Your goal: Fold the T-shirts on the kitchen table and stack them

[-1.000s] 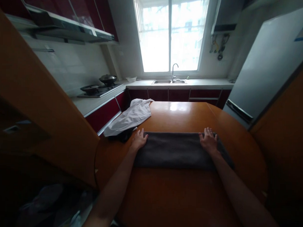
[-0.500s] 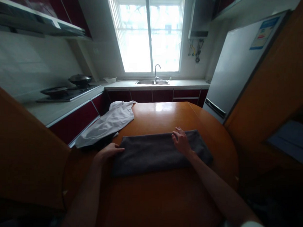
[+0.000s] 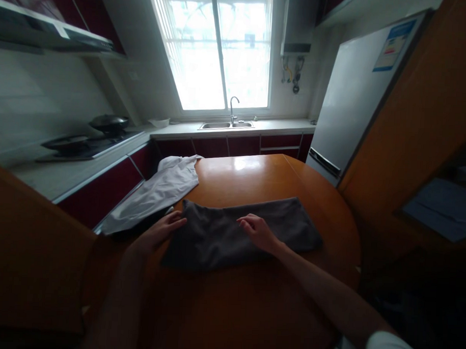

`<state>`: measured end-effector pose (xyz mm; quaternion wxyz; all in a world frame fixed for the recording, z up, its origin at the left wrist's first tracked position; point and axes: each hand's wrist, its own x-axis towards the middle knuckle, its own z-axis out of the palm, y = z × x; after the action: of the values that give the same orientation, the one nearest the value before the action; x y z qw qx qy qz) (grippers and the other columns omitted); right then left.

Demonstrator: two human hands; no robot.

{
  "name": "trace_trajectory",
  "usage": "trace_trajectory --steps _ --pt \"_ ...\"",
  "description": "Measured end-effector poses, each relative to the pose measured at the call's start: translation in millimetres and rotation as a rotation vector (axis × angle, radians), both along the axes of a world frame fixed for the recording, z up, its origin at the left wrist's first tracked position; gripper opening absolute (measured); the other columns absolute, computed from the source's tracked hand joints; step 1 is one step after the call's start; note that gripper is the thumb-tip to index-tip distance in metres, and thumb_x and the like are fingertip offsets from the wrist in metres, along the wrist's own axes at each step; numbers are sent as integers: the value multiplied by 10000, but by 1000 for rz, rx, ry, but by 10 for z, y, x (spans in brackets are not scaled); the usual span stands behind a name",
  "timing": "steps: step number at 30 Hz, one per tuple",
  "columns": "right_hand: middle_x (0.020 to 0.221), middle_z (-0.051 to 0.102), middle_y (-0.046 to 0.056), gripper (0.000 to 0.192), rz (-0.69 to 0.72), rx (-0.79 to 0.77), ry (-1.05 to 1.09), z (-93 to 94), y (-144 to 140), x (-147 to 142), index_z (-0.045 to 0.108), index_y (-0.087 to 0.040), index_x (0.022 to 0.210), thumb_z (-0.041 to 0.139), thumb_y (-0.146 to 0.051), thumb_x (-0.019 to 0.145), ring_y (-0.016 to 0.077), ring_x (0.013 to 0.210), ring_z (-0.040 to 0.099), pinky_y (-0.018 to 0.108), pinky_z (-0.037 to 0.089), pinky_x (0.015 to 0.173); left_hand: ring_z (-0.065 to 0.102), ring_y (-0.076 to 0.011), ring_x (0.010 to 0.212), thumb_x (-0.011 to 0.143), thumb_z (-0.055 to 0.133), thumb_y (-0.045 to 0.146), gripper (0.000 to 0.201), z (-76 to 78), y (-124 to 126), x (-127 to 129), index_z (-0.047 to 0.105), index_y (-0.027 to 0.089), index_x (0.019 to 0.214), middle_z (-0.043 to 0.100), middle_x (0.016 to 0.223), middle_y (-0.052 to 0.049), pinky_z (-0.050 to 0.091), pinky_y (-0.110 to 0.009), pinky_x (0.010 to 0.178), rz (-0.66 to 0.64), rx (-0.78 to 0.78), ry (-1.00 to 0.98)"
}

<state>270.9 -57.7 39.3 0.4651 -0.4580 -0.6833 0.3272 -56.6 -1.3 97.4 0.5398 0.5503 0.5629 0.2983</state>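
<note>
A dark grey folded cloth [image 3: 211,235] lies as a long strip across the wooden table [image 3: 244,182], with ripples in its left half. My left hand [image 3: 164,229] is at the cloth's left end, its fingers stretched toward the edge and holding nothing. Over the middle of the cloth is my right hand [image 3: 258,232], palm down with its fingers loosely bent and pointing left. Whether these fingertips press on the fabric I cannot tell. Beyond my left hand, a white garment [image 3: 159,190] lies over the table's left edge, with something black beneath it.
A counter with a sink [image 3: 219,125] and tap runs under the window. To the left is a stove with a lidded pan [image 3: 109,123]. The fridge [image 3: 350,102] stands at the right, beside the table's far curve.
My right hand has slid left along the cloth, from its right part to its middle. My left hand has opened off the left edge. The cloth's left half has rippled, and the view has shifted slightly.
</note>
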Motion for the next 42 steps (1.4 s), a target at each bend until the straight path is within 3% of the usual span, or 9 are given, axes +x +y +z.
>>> trace_trajectory --steps 3,6,12,17,20,25,31,35,42 --pt "894 700 50 467 135 -187 198 -77 -8 -111 701 -179 1170 534 -555 948 131 621 586 252 443 534 699 -215 870 631 807 651 672 6 -67 387 557 222 1085 708 980 -9 571 -286 733 -36 123 -120" --pt "910 708 55 647 198 -286 371 -139 24 -154 639 -173 1246 488 -703 908 120 560 594 228 415 452 659 -165 741 675 787 643 674 -144 -210 885 523 211 1120 669 890 7 539 -243 619 -125 197 -188" --pt "571 578 -13 652 1 -351 388 -142 140 24 635 -156 777 561 -804 777 118 449 525 226 358 392 613 -137 737 784 745 562 643 -577 -472 1502 546 188 1268 608 951 -29 530 -237 575 -265 256 -321" --pt "731 704 37 489 -45 -297 326 -179 170 74 692 -141 852 711 -620 752 160 603 618 253 457 507 654 -157 818 773 795 471 719 -654 -498 1525 506 198 1371 635 1099 -76 570 -312 731 -248 133 -466" --pt "816 745 67 381 -85 -246 298 -255 182 33 707 -142 861 734 -507 753 207 738 679 285 511 625 692 -189 827 829 723 549 673 -610 -485 1509 501 196 1358 653 1075 -81 580 -353 759 -190 96 -517" --pt "860 768 89 244 -208 -226 241 -244 207 23 720 -144 862 674 -368 779 257 833 713 324 537 689 687 -196 849 921 543 643 534 -498 -383 1362 612 172 1162 674 964 -66 570 -308 710 11 416 -444" --pt "912 782 78 273 -241 -176 271 164 245 436 764 -143 894 645 -369 798 235 849 708 313 536 731 661 -196 841 962 457 634 500 -640 -193 1177 651 173 979 676 896 -63 546 -299 695 200 648 -280" --pt "899 782 62 220 -277 -270 341 398 279 1030 773 -167 920 676 -317 792 194 817 703 266 535 714 669 -221 934 996 434 573 453 -836 -171 1287 669 185 998 703 965 -76 544 -357 814 62 731 -73" --pt "758 733 59 180 -421 -487 229 437 247 1810 744 -137 912 662 -282 843 135 583 609 210 453 505 507 -231 1343 1051 415 352 371 -873 -270 1445 609 258 1354 597 1396 -88 400 -454 1153 -457 949 156"
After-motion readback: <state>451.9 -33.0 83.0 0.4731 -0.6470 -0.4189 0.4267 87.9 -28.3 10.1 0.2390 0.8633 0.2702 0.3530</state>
